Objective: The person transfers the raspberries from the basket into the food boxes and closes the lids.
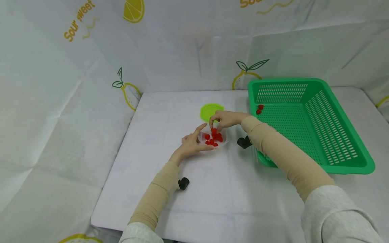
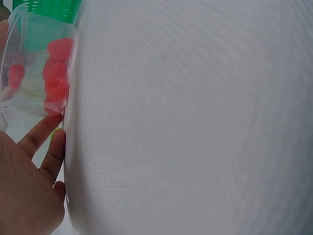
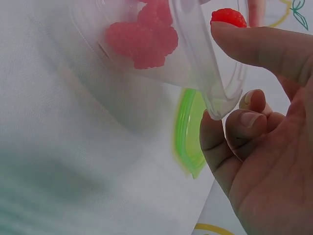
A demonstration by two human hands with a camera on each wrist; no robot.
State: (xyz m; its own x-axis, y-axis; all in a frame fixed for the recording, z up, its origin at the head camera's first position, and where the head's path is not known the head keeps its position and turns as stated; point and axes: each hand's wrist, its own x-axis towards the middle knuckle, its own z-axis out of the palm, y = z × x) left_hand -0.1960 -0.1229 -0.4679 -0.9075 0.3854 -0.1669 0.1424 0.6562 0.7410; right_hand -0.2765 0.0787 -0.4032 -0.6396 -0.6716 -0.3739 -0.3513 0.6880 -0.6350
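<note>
A small clear plastic container [image 1: 225,142] stands on the table with several red raspberries [image 2: 56,78] in it. My left hand [image 1: 190,145] holds it from the left, thumb at the near side and fingers round the far side. Over the container's far right rim is my right hand [image 1: 226,119]. It pinches one raspberry [image 3: 228,17] at the thumb tip; the finger opposite is hidden. In the right wrist view, other right fingers touch the outside of the rim. A light-green lid [image 1: 209,110] lies just behind the container.
On the right stands a large green basket [image 1: 349,135] with two raspberries [image 1: 259,109] at its left side. The right forearm passes over its near left corner. Behind the white table [image 1: 152,135] hangs a lemon-print sheet [image 1: 182,50].
</note>
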